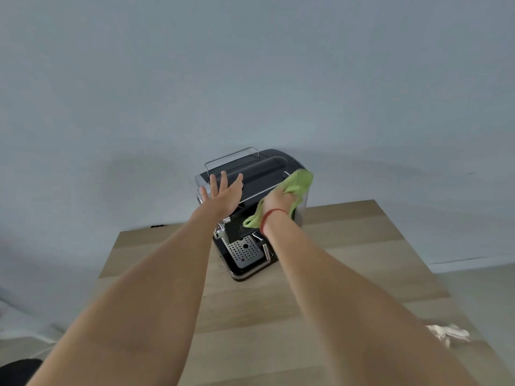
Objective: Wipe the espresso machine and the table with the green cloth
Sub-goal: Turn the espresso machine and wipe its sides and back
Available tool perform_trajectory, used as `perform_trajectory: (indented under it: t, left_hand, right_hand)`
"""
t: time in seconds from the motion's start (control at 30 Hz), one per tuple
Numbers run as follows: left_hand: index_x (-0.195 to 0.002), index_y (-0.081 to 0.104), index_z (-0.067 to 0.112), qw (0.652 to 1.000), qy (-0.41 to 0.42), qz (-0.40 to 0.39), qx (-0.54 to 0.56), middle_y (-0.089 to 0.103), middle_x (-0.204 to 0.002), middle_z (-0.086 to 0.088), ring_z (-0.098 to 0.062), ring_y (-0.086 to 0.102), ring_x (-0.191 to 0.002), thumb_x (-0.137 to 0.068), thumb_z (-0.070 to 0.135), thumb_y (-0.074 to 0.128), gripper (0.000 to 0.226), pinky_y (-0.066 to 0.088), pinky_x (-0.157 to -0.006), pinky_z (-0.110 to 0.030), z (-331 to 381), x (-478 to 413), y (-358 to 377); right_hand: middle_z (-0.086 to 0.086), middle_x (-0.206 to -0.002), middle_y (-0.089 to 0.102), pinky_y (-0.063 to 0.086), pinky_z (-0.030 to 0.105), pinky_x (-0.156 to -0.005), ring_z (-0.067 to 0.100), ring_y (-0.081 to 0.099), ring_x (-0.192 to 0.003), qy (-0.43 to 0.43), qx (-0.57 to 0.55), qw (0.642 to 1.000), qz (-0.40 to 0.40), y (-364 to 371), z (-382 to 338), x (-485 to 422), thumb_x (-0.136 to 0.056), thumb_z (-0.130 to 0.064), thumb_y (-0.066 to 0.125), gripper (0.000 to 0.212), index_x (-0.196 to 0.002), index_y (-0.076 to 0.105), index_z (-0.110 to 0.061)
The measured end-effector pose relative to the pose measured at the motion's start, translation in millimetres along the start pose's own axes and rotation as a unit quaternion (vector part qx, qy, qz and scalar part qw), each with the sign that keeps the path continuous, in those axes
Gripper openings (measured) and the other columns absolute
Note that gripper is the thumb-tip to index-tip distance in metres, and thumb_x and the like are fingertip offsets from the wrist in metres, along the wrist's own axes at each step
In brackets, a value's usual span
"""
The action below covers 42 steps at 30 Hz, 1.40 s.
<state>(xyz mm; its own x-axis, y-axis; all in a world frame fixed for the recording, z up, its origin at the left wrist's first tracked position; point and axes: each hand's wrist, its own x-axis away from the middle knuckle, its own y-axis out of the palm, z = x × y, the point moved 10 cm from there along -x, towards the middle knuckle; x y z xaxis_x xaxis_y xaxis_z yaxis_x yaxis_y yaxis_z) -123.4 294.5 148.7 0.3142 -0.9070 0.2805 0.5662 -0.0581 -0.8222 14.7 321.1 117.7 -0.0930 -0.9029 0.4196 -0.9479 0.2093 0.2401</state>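
A black and steel espresso machine (264, 168) stands at the far edge of a light wooden table (362, 263), against a pale wall. My left hand (224, 195) lies flat on the machine's top front edge, fingers spread. My right hand (277, 200) grips the green cloth (299, 185) and presses it on the machine's top right corner. One end of the cloth hangs down by my wrist, which wears a red string. The perforated drip tray (245, 250) shows below my arms.
A crumpled white cloth or paper (448, 334) lies near the table's right edge. A dark cable end (157, 226) shows behind the table's far left corner. Small dark specks dot the tabletop in front of the machine.
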Motion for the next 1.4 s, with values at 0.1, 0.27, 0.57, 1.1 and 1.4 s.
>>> perform_trajectory:
  t: [0.1, 0.27, 0.57, 1.1, 1.4]
  left_hand:
    - [-0.149, 0.003, 0.047, 1.0, -0.006, -0.005, -0.001, -0.017, -0.159, 0.009, -0.02, -0.027, -0.143, -0.101, 0.044, 0.005, 0.048, -0.019, -0.113, -0.048, 3.5, 3.8, 2.1]
    - [-0.151, 0.002, 0.038, 1.0, -0.007, -0.011, 0.006, -0.009, -0.161, 0.005, -0.02, -0.015, -0.147, -0.102, 0.039, 0.008, 0.05, -0.014, -0.115, -0.045, 14.9, 12.5, 9.3]
    - [-0.144, 0.035, 0.022, 0.976, -0.036, 0.198, 0.078, 0.04, -0.145, -0.012, -0.031, 0.029, -0.136, -0.098, 0.039, 0.026, 0.05, 0.019, -0.11, -0.047, -7.9, -25.5, -63.4]
    - [-0.083, 0.066, 0.006, 0.958, -0.041, 0.274, 0.076, 0.065, -0.089, -0.018, -0.038, 0.057, -0.089, -0.096, 0.044, 0.048, 0.044, 0.038, -0.069, -0.032, -45.2, -95.4, -75.5]
    - [-0.105, 0.062, 0.001, 0.957, -0.088, 0.274, -0.041, 0.062, -0.106, -0.02, -0.039, 0.059, -0.098, -0.101, 0.041, 0.037, 0.047, 0.042, -0.073, -0.037, -31.7, -60.4, -61.3]
  right_hand:
    - [0.014, -0.139, 0.049, 0.042, 0.034, -0.097, 0.031, 0.052, -0.123, -0.112, 0.068, 0.99, 0.052, -26.7, -57.9, -14.7, -0.103, -0.026, 0.027, 0.045, -0.144, 0.032, -0.011]
    - [0.012, -0.094, 0.06, 0.043, 0.032, -0.079, 0.029, 0.057, -0.091, -0.183, 0.363, 0.91, -0.082, -4.0, -76.8, -35.8, -0.099, -0.037, 0.029, 0.044, -0.115, 0.059, -0.009]
    - [0.003, -0.086, 0.071, 0.046, 0.031, -0.076, 0.02, 0.063, -0.077, -0.239, 0.492, 0.795, -0.262, 57.9, -77.7, -27.0, -0.097, -0.044, 0.024, 0.061, -0.079, 0.074, -0.013]
    - [-0.005, -0.155, 0.03, 0.015, 0.042, -0.119, 0.015, 0.02, -0.145, -0.381, 0.625, 0.639, -0.239, 72.0, -78.9, -75.1, -0.081, -0.071, 0.046, 0.069, -0.137, 0.048, -0.031]
    - [-0.002, -0.161, -0.002, 0.002, 0.047, -0.12, 0.02, -0.004, -0.148, -0.315, 0.744, 0.555, -0.197, 59.3, -61.6, -70.4, -0.09, -0.068, 0.016, 0.064, -0.148, 0.018, -0.041]
